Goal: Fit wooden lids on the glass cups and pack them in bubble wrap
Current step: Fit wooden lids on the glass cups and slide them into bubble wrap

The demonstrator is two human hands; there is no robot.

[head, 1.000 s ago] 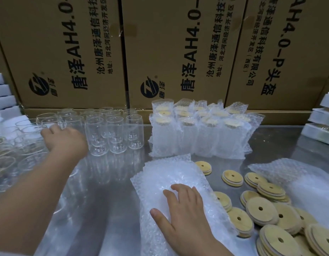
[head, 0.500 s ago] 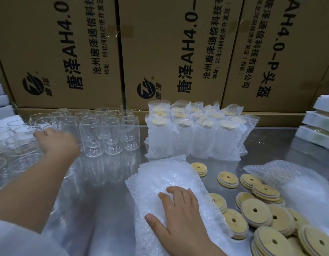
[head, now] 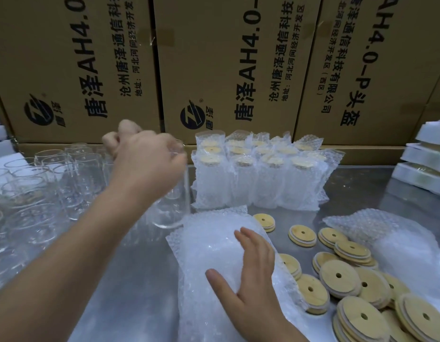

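My left hand [head: 147,164] grips a clear glass cup [head: 173,203] by its rim and holds it above the metal table, just left of the wrapped cups. My right hand [head: 256,277] rests flat, fingers straight, on a stack of bubble wrap bags [head: 209,245] in front of me. Several bare glass cups [head: 53,178] stand at the left. Round wooden lids [head: 337,277] with a centre hole lie scattered at the right. Several cups with lids, wrapped in bubble wrap [head: 258,178], stand in rows at the back.
Big printed cardboard boxes [head: 226,70] wall off the back of the steel table [head: 130,292]. White foam pieces [head: 426,164] are stacked at the right edge and another bubble wrap pile [head: 396,243] lies behind the lids.
My left hand left the group of cups at the far left, took one cup by the rim and carried it right, towards the bubble wrap. My right hand stayed on the bags.
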